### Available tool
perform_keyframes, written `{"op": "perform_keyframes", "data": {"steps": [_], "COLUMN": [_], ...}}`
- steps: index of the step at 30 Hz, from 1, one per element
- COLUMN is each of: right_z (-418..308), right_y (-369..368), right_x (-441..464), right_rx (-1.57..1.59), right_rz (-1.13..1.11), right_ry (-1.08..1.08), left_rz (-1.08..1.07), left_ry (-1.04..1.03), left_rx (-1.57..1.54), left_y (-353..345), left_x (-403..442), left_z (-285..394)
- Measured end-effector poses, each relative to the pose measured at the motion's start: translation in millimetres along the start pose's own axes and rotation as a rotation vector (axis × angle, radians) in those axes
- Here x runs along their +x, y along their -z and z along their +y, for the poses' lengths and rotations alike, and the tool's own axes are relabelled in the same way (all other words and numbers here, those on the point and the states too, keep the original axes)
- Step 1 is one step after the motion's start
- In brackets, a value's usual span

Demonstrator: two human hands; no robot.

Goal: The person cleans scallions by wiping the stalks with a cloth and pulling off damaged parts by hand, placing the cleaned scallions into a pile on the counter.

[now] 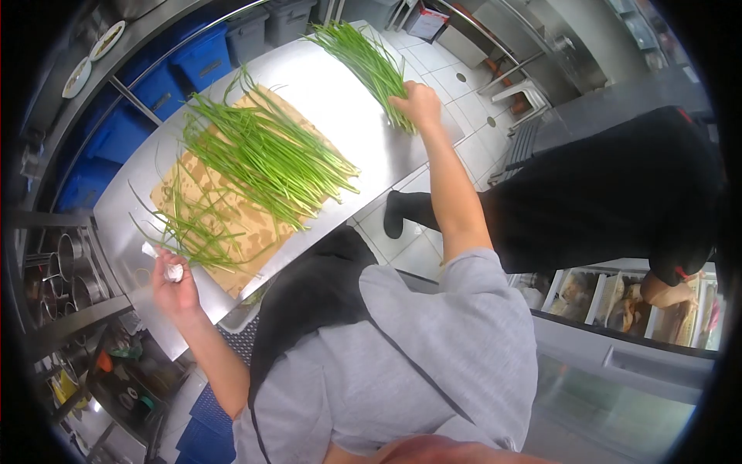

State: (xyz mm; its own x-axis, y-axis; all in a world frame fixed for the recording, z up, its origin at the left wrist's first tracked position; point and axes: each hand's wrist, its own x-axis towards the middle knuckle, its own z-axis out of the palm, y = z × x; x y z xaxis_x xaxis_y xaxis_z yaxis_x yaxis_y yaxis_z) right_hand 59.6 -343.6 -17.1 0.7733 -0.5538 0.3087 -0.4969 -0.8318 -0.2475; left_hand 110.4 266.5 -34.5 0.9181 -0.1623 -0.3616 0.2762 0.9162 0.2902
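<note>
Near the table's left end, my left hand [175, 288] is closed on a crumpled white piece [175, 272], perhaps paper or tissue. Loose, thin chives [189, 228] lie scattered close by. A large pile of long green chives [270, 155] spreads over brown, damp-stained paper [255, 263] in the middle. At the far right end of the table, my right hand [420, 106] grips the pale lower end of a separate chive bundle [359, 66], its fingers partly hidden. That bundle lies on bare metal.
The steel table [309, 85] has blue bins [197, 58] behind it. Another person in black [603, 193] stands close on the right, a hand [671, 292] over open food containers [618, 305]. Pots [73, 263] sit on a left shelf; a white stool [522, 97] stands beyond.
</note>
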Motion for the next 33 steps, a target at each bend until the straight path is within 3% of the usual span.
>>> {"op": "perform_keyframes", "data": {"steps": [10, 14, 17, 20, 23, 26, 27, 33], "right_z": [-40.0, -42.7, -23.9, -14.6, -28.4, -40.7, -43.3, -42.9], "right_y": [-27.1, -7.9, -21.3, -30.8, -28.4, -34.3, -37.4, -32.5], "right_x": [-33.2, -27.8, -8.7, -0.3, -10.9, -34.0, -41.1, -47.4], "right_rx": [-0.092, 0.198, -0.041, -0.001, 0.003, -0.114, -0.113, -0.034], "right_rz": [-0.121, 0.114, 0.070, -0.030, 0.162, 0.037, 0.089, -0.033], "right_ry": [0.254, 0.115, -0.111, -0.061, 0.070, 0.145, 0.209, 0.172], "left_rz": [0.004, 0.017, 0.026, 0.009, 0.003, 0.009, 0.021, 0.012], "left_ry": [-0.007, -0.017, -0.016, -0.003, -0.003, 0.004, 0.004, 0.008], "left_rx": [0.020, -0.004, 0.004, 0.012, 0.016, 0.034, 0.037, 0.036], "left_y": [1.4, 9.0, 3.6, -3.5, -5.6, -3.3, -1.4, 0.1], "left_x": [-12.0, -17.4, -22.1, -19.9, -18.9, -14.8, -13.2, -11.0], "left_z": [-8.0, -5.8, -8.0, -9.4, -10.0, -10.6, -10.1, -10.4]}}
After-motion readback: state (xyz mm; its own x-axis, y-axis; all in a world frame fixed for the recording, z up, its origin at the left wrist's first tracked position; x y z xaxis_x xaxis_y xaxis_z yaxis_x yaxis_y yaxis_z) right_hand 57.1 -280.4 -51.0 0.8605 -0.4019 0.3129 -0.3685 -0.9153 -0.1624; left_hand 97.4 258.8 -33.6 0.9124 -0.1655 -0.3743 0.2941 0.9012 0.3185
